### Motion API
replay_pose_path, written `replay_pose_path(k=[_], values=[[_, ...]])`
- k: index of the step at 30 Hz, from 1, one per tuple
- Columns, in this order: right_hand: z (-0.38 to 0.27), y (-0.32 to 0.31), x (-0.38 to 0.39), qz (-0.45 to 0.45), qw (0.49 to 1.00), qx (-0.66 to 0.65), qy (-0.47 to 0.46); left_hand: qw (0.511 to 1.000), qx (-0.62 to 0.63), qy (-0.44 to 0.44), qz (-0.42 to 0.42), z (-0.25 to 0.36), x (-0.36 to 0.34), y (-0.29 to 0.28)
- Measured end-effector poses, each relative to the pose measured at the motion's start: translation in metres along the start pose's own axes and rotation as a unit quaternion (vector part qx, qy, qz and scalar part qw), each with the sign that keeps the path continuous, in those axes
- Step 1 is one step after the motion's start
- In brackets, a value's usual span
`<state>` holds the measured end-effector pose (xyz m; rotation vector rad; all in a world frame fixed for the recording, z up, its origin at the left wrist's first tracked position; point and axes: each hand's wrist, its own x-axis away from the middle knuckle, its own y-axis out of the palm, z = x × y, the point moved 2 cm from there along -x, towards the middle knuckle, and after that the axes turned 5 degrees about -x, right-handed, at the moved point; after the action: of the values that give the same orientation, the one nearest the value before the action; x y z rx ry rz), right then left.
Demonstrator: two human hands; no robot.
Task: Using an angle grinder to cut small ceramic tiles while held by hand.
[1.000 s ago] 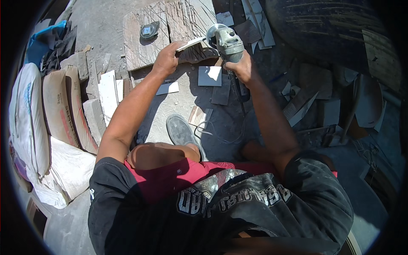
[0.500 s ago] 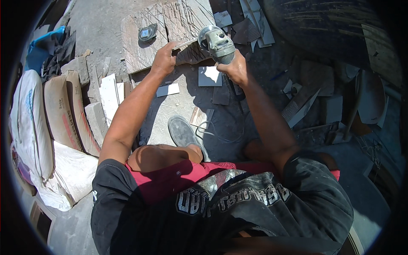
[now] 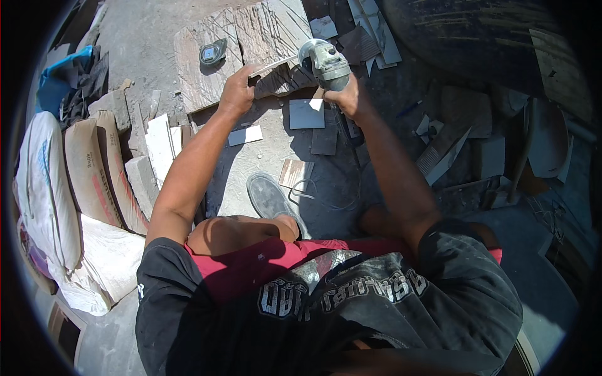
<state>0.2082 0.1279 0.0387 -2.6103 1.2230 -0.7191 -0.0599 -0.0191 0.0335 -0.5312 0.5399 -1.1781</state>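
Observation:
My right hand is wrapped round the body of a dusty grey-green angle grinder. The grinder's round disc lies at the far end of a thin tile piece, seen nearly edge-on; whether it touches cannot be told. My left hand grips the near-left end of that tile. Both are held over the front edge of a scored, streaked slab on the ground. A round tape measure rests on the slab's left part, beyond my left hand.
A square white tile and a smaller offcut lie below my hands. The grinder's cord loops near my shoe. Filled sacks stand at left. Broken tiles are scattered at right, with a large dark rounded object beyond.
The grinder has shifted slightly right relative to the slab. My left hand keeps its hold on the tile, and the whole view has moved a little.

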Motion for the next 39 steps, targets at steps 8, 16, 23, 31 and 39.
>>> replay_pose_path(k=[8,16,23,31,39], values=[[-0.047,0.007,0.016,-0.054,0.998,-0.044,-0.008,0.999,0.009,-0.035,-0.012,0.001,0.006,-0.005],[-0.029,0.014,0.016,-0.007,1.000,0.022,0.001,1.000,-0.005,0.000,0.007,0.005,0.000,-0.003],[-0.033,0.005,0.016,-0.016,0.997,-0.081,-0.005,1.000,-0.005,-0.004,0.007,0.002,-0.001,-0.001],[-0.044,-0.009,0.016,-0.056,0.997,-0.055,0.022,0.999,-0.003,-0.031,-0.014,0.004,0.002,-0.007],[-0.021,0.009,0.009,-0.023,0.999,-0.041,-0.002,1.000,0.006,-0.001,0.002,0.006,0.001,-0.004]])
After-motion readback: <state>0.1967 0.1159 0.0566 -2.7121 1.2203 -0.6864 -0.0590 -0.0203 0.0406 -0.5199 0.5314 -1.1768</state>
